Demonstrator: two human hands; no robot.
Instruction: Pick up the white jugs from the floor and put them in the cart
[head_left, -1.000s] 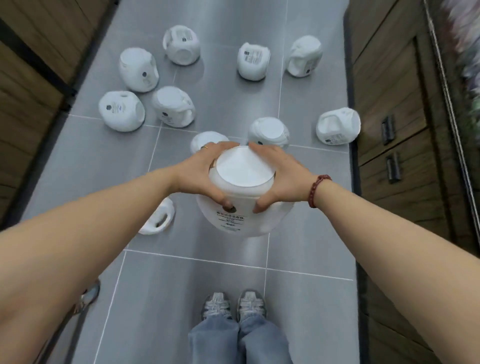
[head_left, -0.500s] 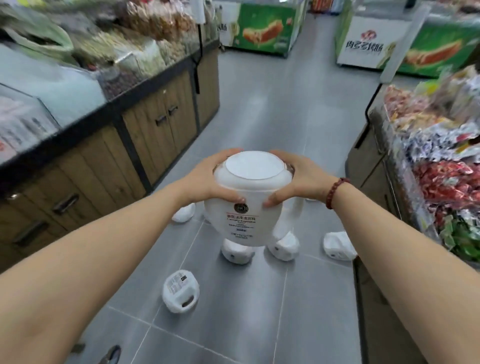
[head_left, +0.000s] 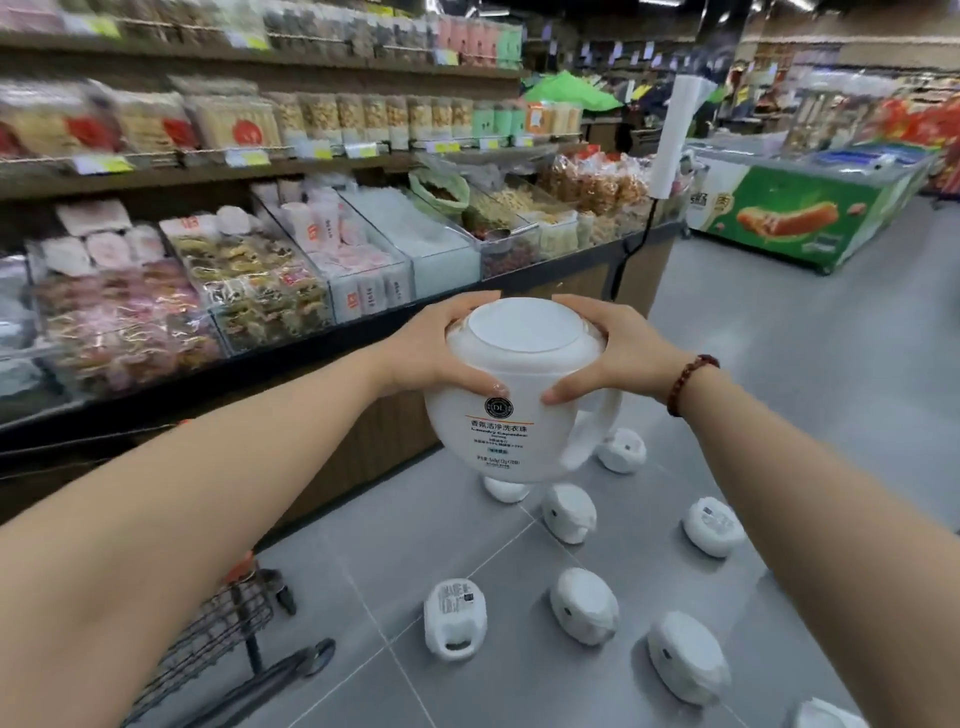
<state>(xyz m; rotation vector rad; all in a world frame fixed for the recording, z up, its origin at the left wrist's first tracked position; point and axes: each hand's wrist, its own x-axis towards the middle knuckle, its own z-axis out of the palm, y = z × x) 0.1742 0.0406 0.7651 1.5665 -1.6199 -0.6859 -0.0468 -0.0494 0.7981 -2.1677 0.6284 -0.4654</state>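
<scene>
Now carried in mid-air: white jug (head_left: 511, 415), clamped just under its lid rim between left hand (head_left: 436, 353) and right hand (head_left: 618, 353), thumbs curled onto the near face, likely to steady a bulky load. Below the hands, other jugs (head_left: 584, 605) lying on the floor (head_left: 779, 364); cart (head_left: 223, 639) down left of the left hand. Same grip as half a second back, but swung left, with more of the cart showing.
</scene>
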